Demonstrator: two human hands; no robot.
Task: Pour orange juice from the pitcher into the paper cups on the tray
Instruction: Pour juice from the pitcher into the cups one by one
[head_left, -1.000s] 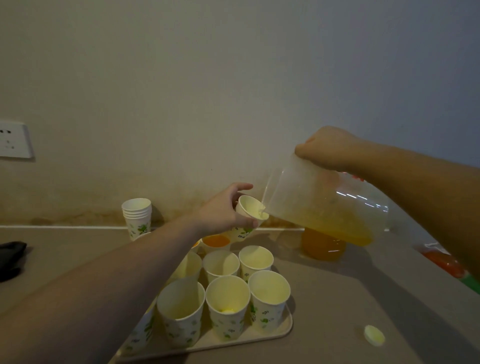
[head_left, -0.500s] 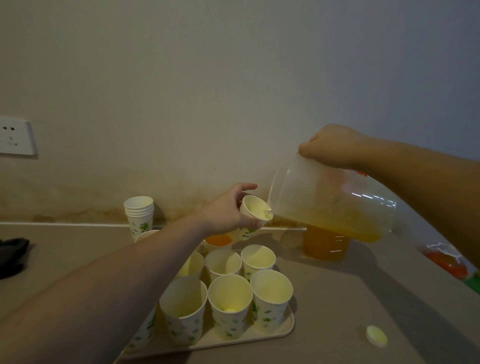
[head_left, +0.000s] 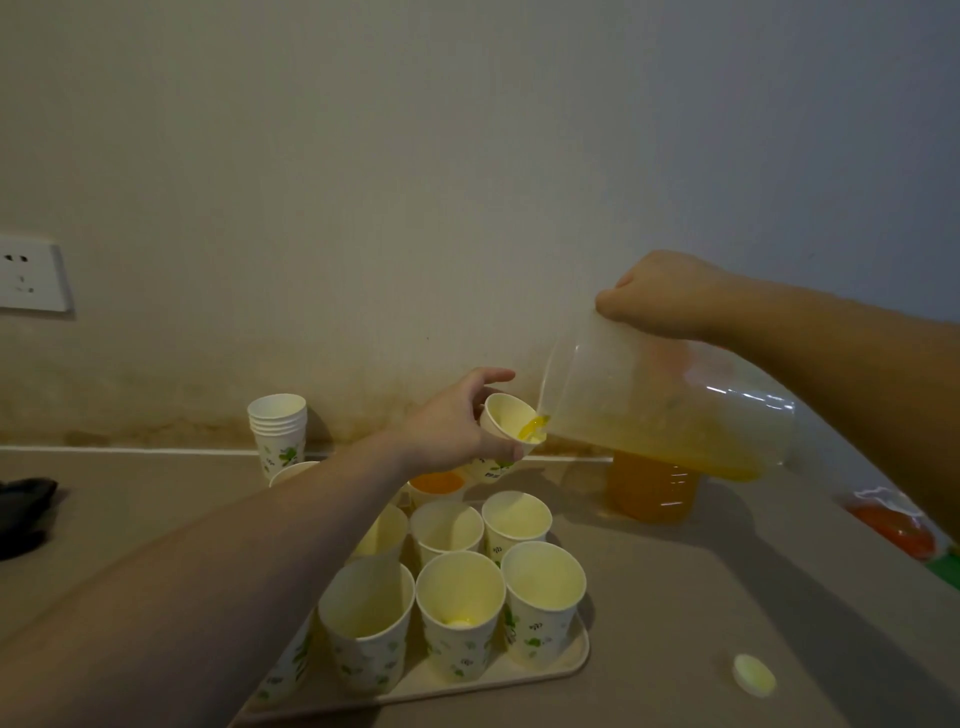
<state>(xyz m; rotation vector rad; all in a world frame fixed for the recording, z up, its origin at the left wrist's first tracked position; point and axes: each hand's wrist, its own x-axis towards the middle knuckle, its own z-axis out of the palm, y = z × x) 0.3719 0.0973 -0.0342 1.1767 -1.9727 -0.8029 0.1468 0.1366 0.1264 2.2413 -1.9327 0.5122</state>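
Note:
My right hand (head_left: 660, 296) grips the clear plastic pitcher (head_left: 660, 410) by its top and holds it tilted to the left. Orange juice lies in its lower side and a thin stream runs from the spout. My left hand (head_left: 457, 426) holds a white paper cup (head_left: 506, 423) tilted toward the spout, lifted above the tray (head_left: 545, 673). Juice is entering that cup. Several leaf-printed paper cups (head_left: 460, 613) stand on the tray; one at the back (head_left: 436, 483) holds orange juice.
A stack of spare cups (head_left: 278, 428) stands by the wall at the left. An orange juice bottle (head_left: 652, 486) stands behind the pitcher. A pale bottle cap (head_left: 753, 674) lies right of the tray. An orange packet (head_left: 893, 522) sits far right, a dark object (head_left: 23, 512) far left.
The pitcher has tipped further and juice now streams from the spout into the held cup. Both hands stayed roughly where they were.

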